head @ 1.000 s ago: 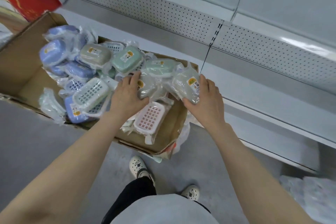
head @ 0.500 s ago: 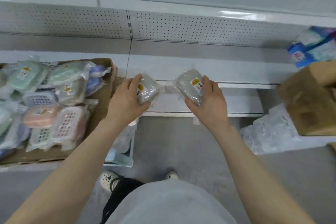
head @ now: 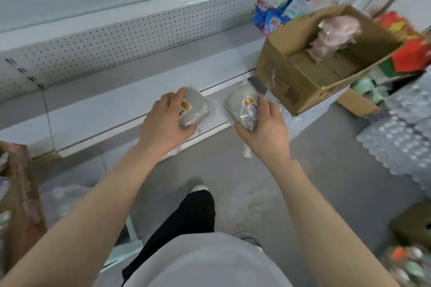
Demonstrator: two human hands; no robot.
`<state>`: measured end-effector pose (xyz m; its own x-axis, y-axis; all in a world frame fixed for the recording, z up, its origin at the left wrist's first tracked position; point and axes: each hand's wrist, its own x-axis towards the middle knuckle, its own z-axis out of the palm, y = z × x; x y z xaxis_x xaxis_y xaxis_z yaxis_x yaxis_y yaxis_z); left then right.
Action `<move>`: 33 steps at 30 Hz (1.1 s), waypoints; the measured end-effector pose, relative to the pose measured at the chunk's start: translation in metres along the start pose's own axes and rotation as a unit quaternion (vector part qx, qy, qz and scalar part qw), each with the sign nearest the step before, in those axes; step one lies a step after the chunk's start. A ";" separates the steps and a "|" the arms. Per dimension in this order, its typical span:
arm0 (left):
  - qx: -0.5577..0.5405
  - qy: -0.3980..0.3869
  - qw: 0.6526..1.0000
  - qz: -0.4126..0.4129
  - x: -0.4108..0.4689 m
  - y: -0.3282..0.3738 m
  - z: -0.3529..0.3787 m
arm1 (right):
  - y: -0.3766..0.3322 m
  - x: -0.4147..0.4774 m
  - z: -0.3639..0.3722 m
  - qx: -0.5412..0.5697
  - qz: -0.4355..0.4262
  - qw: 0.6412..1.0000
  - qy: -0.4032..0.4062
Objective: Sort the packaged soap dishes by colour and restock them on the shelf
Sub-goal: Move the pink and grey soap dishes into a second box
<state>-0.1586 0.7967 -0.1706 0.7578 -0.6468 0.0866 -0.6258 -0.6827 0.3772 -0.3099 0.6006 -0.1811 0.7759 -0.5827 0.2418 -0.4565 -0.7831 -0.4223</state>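
My left hand (head: 163, 121) grips a grey packaged soap dish (head: 197, 107) with a yellow label, held above the front edge of the low white shelf (head: 98, 109). My right hand (head: 268, 126) grips a second grey packaged soap dish (head: 240, 102) in clear wrap, just to the right of the first. The two packages sit side by side, a small gap apart. A brown edge of the source carton (head: 21, 193) shows at the far left; its contents are out of view.
An open cardboard box (head: 300, 77) with a pink wrapped item stands at the right end of the shelf. Blue and red packets (head: 277, 11) lie behind it. Bubble-wrapped bundles (head: 401, 133) pile on the floor at right. My legs and shoes are below.
Both hands lifted one grey soap dish each out of the carton and carried them right along the shelf. The view swung right, so the carton slid to the left edge.
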 end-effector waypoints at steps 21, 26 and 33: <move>-0.009 -0.067 0.990 0.126 0.302 0.167 0.109 | 0.227 0.220 -0.065 -0.066 0.168 0.981 0.068; -0.004 -0.064 0.995 0.075 0.327 0.163 0.127 | 0.276 0.283 -0.050 -0.164 0.113 0.980 0.000; -0.007 -0.044 0.995 -0.092 0.322 0.170 0.156 | 0.338 0.369 0.027 -0.253 -0.059 0.936 -0.238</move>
<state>-0.0501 0.4196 -0.2220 0.8394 -0.5396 -0.0652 -0.4758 -0.7876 0.3916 -0.1657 0.1267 -0.2585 0.8852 -0.4164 -0.2073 -0.4090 -0.9091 0.0794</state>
